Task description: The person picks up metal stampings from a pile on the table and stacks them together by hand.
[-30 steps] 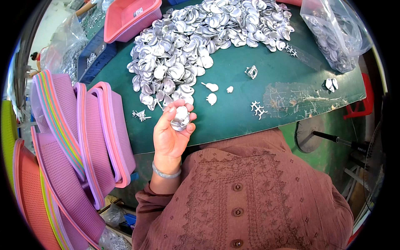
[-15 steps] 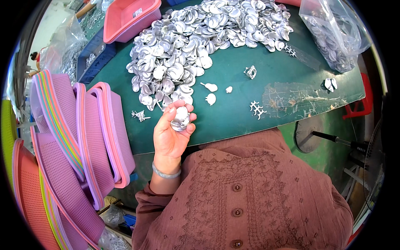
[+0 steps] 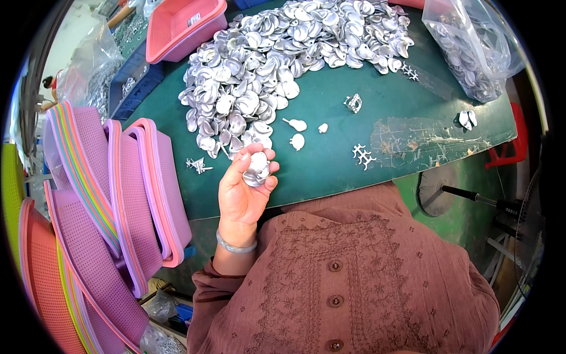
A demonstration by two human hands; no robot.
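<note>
My left hand (image 3: 243, 192) is raised palm up at the front edge of the green table (image 3: 283, 190), its fingers curled round several shiny silver metal pieces (image 3: 256, 169). They look like the curved petal-shaped pieces in the big heap (image 3: 242, 88) just beyond. My right hand is out of view. To the right of the left hand lie a flat piece with a stem (image 3: 296, 124), a round piece (image 3: 297, 141) and a small nub (image 3: 323, 128). An openwork silver piece (image 3: 353, 103) and a branched piece (image 3: 364, 156) lie farther right.
Stacked purple and pink plastic baskets (image 3: 156, 194) stand at the left. A pink tray (image 3: 191, 35) and a blue bin (image 3: 137, 82) are at the back left. A clear bag of metal pieces (image 3: 469, 59) sits at the back right. A red stool (image 3: 512, 141) stands beyond the table's right edge.
Almost nothing differs. My left hand has shifted very slightly, still holding the silver pieces.
</note>
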